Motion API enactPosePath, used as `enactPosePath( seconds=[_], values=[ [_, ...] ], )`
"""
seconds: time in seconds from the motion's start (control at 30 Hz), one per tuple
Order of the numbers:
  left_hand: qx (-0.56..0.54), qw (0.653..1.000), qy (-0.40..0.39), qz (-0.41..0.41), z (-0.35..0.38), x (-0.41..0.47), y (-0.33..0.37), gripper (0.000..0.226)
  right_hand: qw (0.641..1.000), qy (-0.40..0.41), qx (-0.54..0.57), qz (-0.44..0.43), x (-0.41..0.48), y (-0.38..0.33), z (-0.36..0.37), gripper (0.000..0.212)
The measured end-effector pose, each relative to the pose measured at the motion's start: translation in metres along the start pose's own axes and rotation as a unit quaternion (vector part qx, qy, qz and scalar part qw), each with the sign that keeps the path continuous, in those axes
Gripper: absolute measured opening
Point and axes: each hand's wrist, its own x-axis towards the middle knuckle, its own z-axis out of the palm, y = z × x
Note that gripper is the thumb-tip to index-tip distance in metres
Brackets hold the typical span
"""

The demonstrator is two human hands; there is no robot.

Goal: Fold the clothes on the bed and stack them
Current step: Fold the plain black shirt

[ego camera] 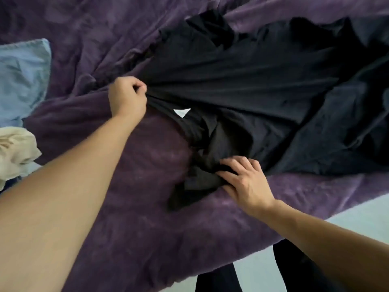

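Observation:
A black shirt (242,81) lies spread and wrinkled across the purple blanket (136,197) of the bed, with a white label (182,112) showing at its collar. My left hand (127,98) is closed in a fist on the shirt's fabric beside the collar, at its left shoulder. My right hand (245,180) rests on the bunched near part of the shirt, fingers spread and curling into the cloth. A dark navy garment (336,133) lies to the right, partly under the black shirt.
A light blue garment (21,81) and a cream cloth (14,150) lie at the left edge of the bed. The bed's near edge runs along the lower right, with pale floor (347,211) and dark trouser legs (294,266) beyond it.

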Motion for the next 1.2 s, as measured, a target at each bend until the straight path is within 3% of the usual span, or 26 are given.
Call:
enactPosePath(
  seconds=[0.17,0.27,0.37,0.43,0.53,0.6,0.63,0.7,0.8,0.87,0.93,1.0,1.07,1.1,1.2],
  values=[
    [-0.058,0.996,-0.023,-0.065,-0.004,0.007,-0.016,0.033,0.993,-0.073,-0.013,-0.093,-0.077,-0.007,0.001,0.044],
    [-0.069,0.996,-0.044,-0.035,0.008,-0.044,-0.018,0.045,0.999,-0.039,0.012,-0.004,-0.093,0.001,0.003,0.055],
    [-0.070,0.990,-0.023,0.119,0.016,-0.133,-0.012,0.017,0.988,0.064,0.018,0.140,-0.091,0.041,-0.005,0.049],
    [-0.048,0.966,-0.102,0.232,0.021,-0.197,-0.008,0.017,0.969,0.049,-0.031,0.239,-0.093,0.070,-0.011,0.058],
    [0.120,0.893,-0.317,0.296,0.036,-0.278,-0.006,0.057,0.921,-0.063,-0.068,0.379,-0.101,0.111,-0.017,0.085],
    [0.196,0.858,-0.392,0.269,0.045,-0.302,-0.006,0.064,0.909,-0.046,-0.083,0.406,-0.102,0.133,-0.022,0.057],
    [0.196,0.864,-0.386,0.257,0.049,-0.304,-0.007,0.056,0.912,-0.010,-0.081,0.403,-0.101,0.139,-0.027,0.037],
    [0.162,0.895,-0.354,0.217,0.050,-0.292,-0.001,0.035,0.904,0.063,-0.041,0.420,-0.100,0.148,-0.039,0.028],
    [0.013,0.970,-0.240,0.033,0.040,-0.261,0.020,0.024,0.901,0.082,-0.005,0.425,-0.115,0.163,-0.059,0.013],
    [-0.090,0.970,-0.202,-0.098,0.030,-0.242,0.035,0.019,0.910,0.076,-0.009,0.407,-0.136,0.179,-0.071,0.015],
    [-0.128,0.952,-0.213,-0.177,0.022,-0.235,0.043,0.013,0.917,0.057,-0.028,0.394,-0.156,0.201,-0.085,0.042],
    [0.001,0.949,-0.270,-0.165,0.021,-0.243,0.049,0.019,0.914,0.046,-0.060,0.397,-0.166,0.227,-0.100,0.074],
    [0.256,0.919,-0.295,-0.052,0.026,-0.266,0.054,0.044,0.912,0.063,-0.084,0.397,-0.167,0.250,-0.112,0.082],
    [0.316,0.912,-0.261,0.019,0.034,-0.280,0.059,0.054,0.917,0.067,-0.086,0.384,-0.164,0.262,-0.114,0.071],
    [0.288,0.927,-0.186,0.150,0.064,-0.314,0.086,0.056,0.948,0.056,-0.043,0.309,-0.157,0.278,-0.117,0.023]
  ],
)
